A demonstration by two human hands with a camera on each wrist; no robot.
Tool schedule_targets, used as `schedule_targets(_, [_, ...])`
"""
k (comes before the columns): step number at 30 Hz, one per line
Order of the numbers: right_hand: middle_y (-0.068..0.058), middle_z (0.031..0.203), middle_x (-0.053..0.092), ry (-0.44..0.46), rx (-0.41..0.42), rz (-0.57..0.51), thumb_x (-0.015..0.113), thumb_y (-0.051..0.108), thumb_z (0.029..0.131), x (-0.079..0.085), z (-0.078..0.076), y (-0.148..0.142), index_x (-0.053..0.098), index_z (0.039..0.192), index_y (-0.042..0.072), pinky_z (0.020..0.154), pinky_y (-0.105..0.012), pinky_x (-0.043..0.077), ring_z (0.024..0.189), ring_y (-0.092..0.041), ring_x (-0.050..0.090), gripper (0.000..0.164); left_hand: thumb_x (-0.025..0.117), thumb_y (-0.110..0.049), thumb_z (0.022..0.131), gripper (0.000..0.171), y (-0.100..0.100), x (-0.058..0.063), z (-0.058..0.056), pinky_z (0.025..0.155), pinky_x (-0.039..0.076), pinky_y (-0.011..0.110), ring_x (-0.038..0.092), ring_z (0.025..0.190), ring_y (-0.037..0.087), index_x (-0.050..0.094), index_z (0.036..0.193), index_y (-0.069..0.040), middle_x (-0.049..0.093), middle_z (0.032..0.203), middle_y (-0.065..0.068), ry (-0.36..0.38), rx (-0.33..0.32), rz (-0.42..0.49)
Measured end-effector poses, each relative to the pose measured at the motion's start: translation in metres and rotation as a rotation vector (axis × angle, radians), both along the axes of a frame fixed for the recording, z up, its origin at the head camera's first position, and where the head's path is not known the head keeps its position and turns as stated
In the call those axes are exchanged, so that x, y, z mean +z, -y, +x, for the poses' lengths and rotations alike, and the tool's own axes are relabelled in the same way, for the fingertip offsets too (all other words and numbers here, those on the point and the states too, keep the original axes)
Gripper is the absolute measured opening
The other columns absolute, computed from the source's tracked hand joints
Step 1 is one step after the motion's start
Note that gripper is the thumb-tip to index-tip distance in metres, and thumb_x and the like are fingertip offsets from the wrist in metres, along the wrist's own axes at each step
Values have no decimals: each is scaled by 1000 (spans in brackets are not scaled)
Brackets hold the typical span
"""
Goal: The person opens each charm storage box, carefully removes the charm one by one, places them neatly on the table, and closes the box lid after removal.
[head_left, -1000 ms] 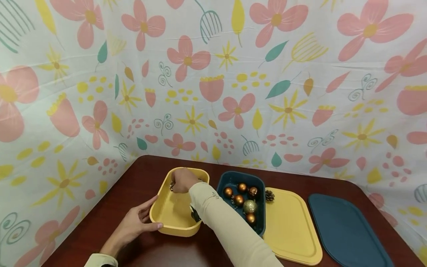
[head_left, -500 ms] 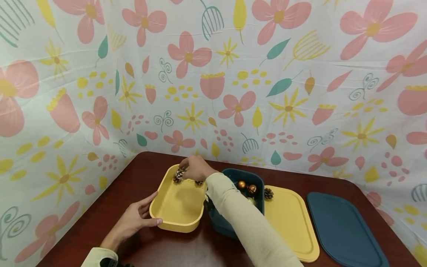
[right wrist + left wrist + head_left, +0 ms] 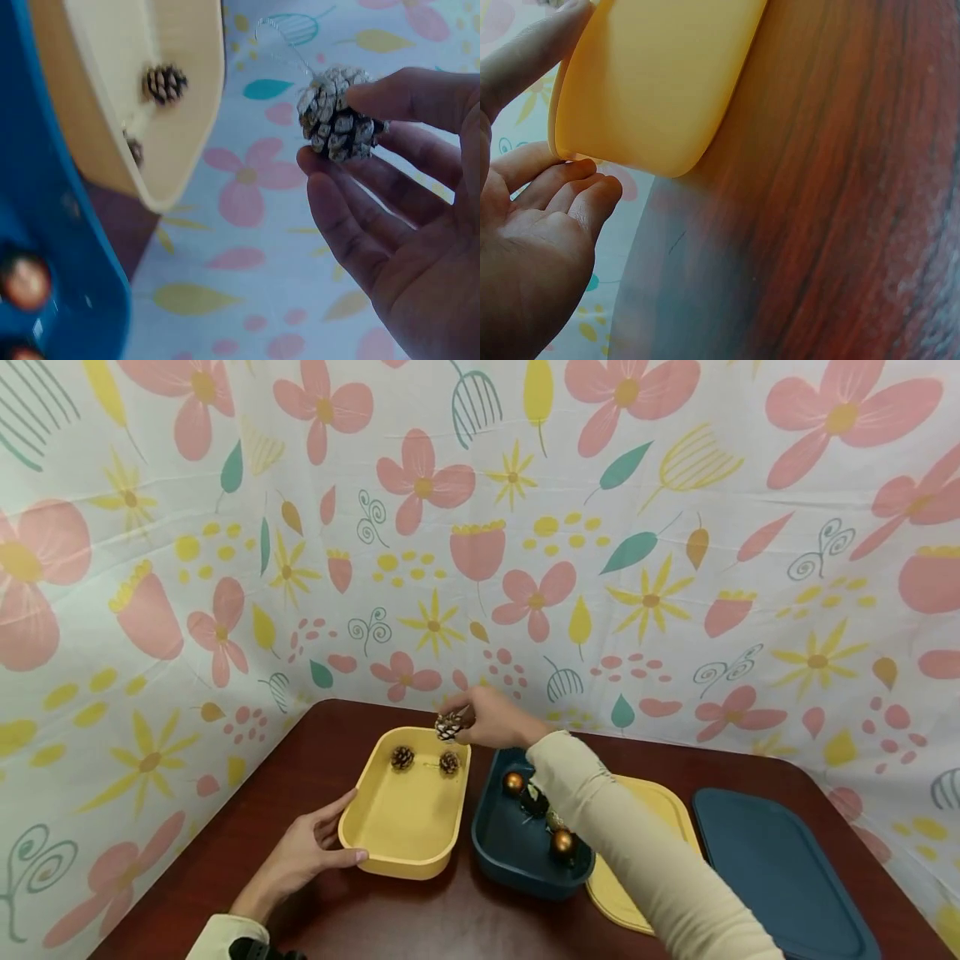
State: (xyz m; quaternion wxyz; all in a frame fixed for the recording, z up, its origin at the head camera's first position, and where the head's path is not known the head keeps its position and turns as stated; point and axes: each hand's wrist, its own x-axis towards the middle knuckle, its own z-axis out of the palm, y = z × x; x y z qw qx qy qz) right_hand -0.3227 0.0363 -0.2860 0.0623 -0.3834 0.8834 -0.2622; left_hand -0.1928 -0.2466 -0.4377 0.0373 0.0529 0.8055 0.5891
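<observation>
Between thumb and fingers, my right hand pinches a white-tipped pine cone with a thin silver hanging loop. In the head view the cone is raised over the far right rim of the yellow container. Two brown pine cones lie inside that container at its far end, one left and one right. My left hand holds the container's near left side, thumb at the front corner and fingers along the wall. The left wrist view shows this grip on the yellow wall from close up.
Right beside the yellow container stands a dark blue container with copper baubles and other ornaments, partly hidden by my right sleeve. Farther right lie a yellow lid and a blue lid. Patterned cloth rises behind the table.
My right hand has come up out of the yellow container and moved right, carrying the white-tipped pine cone. The two brown cones inside now show. My left hand has stayed on the container.
</observation>
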Motion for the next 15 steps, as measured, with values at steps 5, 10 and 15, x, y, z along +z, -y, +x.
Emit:
schedule_targets(5, [1,116,65,-66,25,20,65,9,80,17,7,-19,65,116,20,73,-26,55,95,-15,64,37,78,-17,73,88,1,3,1,101,45,32,36,135,29,29,146,-17,29,152,10,7,6,0])
schedule_targets(10, [4,114,65,-89,44,27,65,11,81,26,13,-35,65,114,24,75,-26,55,96,-15,63,36,77,-16,74,87,0,3,1,101,45,32,37,135,29,28,146,-17,28,152,11,3,-5,3])
schedule_targets(15, [5,116,63,-81,28,-9,65,12,81,30,16,-51,65,115,24,74,-24,55,96,-14,62,37,77,-17,74,88,-2,1,1,101,45,31,37,134,28,28,146,-17,27,152,10,7,-4,9])
